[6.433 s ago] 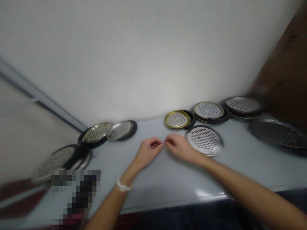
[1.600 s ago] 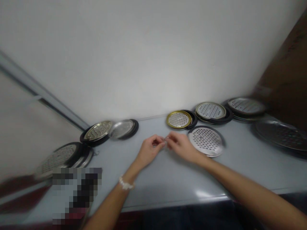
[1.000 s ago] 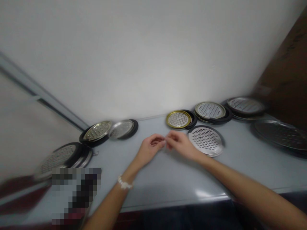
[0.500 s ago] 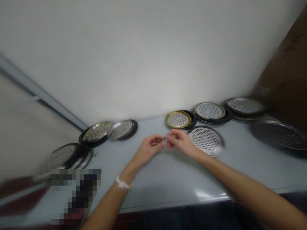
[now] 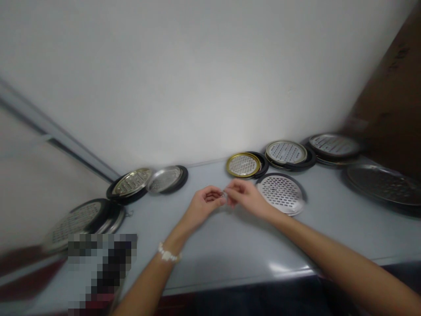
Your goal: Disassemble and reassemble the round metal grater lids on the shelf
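Observation:
Above the grey table my left hand (image 5: 208,202) and my right hand (image 5: 242,195) meet, their fingertips almost touching. Both are closed in a pinch around a small shiny metal piece (image 5: 223,195), blurred and mostly hidden by the fingers, so its kind does not show. A white beaded bracelet (image 5: 168,253) circles my left wrist. Just right of my right hand lies a round silver perforated plate (image 5: 281,193) with a dark rim. Behind the hands sits a gold-rimmed perforated plate (image 5: 244,165) with a black ring partly under it.
More perforated round plates lie along the wall: a silver one (image 5: 166,179), a gold one (image 5: 132,181) and a stack (image 5: 77,223) at left. Others (image 5: 287,152) (image 5: 334,145) stand at back right, near a dark plate (image 5: 383,184) and a brown carton (image 5: 391,105). The table (image 5: 226,254) has a front edge.
The view has shifted very slightly. Both hands keep their pinch at nearly the same spot, and a little more of the small metal piece shows between the fingertips.

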The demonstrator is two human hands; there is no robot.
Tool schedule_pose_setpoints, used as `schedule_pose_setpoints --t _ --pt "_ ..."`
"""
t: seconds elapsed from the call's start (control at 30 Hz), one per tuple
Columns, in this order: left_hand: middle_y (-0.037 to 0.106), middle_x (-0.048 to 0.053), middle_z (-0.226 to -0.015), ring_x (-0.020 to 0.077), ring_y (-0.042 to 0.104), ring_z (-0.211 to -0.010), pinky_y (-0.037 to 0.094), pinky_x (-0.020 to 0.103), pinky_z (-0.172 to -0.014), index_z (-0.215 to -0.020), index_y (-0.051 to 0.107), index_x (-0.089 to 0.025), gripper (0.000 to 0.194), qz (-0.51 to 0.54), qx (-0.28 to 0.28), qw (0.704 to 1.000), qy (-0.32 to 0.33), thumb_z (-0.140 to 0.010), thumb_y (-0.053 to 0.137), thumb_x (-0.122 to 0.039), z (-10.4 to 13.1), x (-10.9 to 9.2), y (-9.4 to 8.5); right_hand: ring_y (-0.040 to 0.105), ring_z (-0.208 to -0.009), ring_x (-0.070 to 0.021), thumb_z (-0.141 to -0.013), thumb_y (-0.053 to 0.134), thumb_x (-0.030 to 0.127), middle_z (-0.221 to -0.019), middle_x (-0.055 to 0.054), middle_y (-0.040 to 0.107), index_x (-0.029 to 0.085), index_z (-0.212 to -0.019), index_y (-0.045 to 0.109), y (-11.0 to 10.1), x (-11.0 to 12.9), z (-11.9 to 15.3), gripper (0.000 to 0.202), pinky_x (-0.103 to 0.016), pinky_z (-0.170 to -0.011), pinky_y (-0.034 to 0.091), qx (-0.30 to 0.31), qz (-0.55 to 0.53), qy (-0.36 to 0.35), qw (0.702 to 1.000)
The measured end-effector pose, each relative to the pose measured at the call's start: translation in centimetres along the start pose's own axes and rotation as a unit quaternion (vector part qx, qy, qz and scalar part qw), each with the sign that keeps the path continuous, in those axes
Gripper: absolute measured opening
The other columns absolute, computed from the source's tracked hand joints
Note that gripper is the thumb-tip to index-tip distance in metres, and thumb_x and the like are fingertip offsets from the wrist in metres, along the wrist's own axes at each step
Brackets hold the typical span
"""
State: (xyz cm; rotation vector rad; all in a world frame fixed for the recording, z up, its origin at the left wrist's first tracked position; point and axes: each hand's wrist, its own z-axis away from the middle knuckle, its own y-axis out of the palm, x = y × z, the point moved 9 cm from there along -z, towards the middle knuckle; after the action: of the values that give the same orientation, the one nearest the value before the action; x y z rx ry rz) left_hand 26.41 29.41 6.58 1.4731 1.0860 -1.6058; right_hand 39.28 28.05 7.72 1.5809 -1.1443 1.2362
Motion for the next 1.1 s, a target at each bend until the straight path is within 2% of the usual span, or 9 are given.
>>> schedule_pose_setpoints --t 0.17,0.3,0.47,0.83,1.1 --pt "0.069 0.003 -0.081 0.0142 0.064 -0.076 0.049 0.026 -0.075 -0.093 0.068 -0.014 0.036 -0.004 -0.007 1.000 0.012 -0.071 0.085 -0.036 0.0 -0.3 -0.1 0.059 -0.052 -0.0118 -0.086 0.066 0.049 -0.060 0.001 0.065 0.018 -0.076 0.059 0.1 0.1 0.1 0.033 -0.024 -0.053 0.047 0.001 0.003 0.001 1.000" --pt "0.071 0.004 -0.083 0.0151 0.065 -0.077 0.050 0.027 -0.076 -0.089 0.067 -0.014 0.034 -0.014 0.009 1.000 0.016 -0.072 0.084 -0.037 0.0 -0.4 0.2 0.059 -0.053 -0.0118 -0.088 0.064 0.046 -0.059 0.002 0.063 0.018 -0.076 0.059 0.2 0.2 0.2 0.031 -0.023 -0.054 0.046 0.004 0.024 -0.004 1.000" --pt "0.072 0.005 -0.079 0.0160 0.067 -0.073 0.051 0.028 -0.073 -0.086 0.065 -0.014 0.030 -0.036 0.002 0.999 0.018 -0.074 0.081 -0.036 0.0 -0.4 0.3 0.060 -0.056 -0.0119 -0.091 0.061 0.040 -0.063 0.001 0.064 0.018 -0.076 0.059 0.6 0.0 0.4 0.027 -0.023 -0.056 0.046 0.016 0.057 -0.007 0.998" --pt "0.076 0.007 -0.082 0.0184 0.069 -0.075 0.053 0.029 -0.074 -0.093 0.074 -0.014 0.023 -0.121 -0.023 0.991 0.049 -0.081 0.072 -0.034 0.3 -1.3 -0.1 0.059 -0.058 -0.0125 -0.093 0.056 0.031 -0.062 0.001 0.064 0.019 -0.075 0.059 0.4 0.7 0.7 0.022 -0.023 -0.058 0.043 0.002 0.147 -0.025 0.989" --pt "0.075 0.004 -0.075 0.0179 0.067 -0.069 0.052 0.027 -0.068 -0.083 0.074 -0.017 0.019 -0.161 -0.038 0.985 0.051 -0.081 0.073 -0.035 0.4 -1.5 -0.1 0.058 -0.057 -0.0130 -0.093 0.059 0.040 -0.061 0.001 0.064 0.019 -0.072 0.059 0.5 0.4 0.7 0.029 -0.025 -0.058 0.043 0.004 0.138 -0.019 0.990"
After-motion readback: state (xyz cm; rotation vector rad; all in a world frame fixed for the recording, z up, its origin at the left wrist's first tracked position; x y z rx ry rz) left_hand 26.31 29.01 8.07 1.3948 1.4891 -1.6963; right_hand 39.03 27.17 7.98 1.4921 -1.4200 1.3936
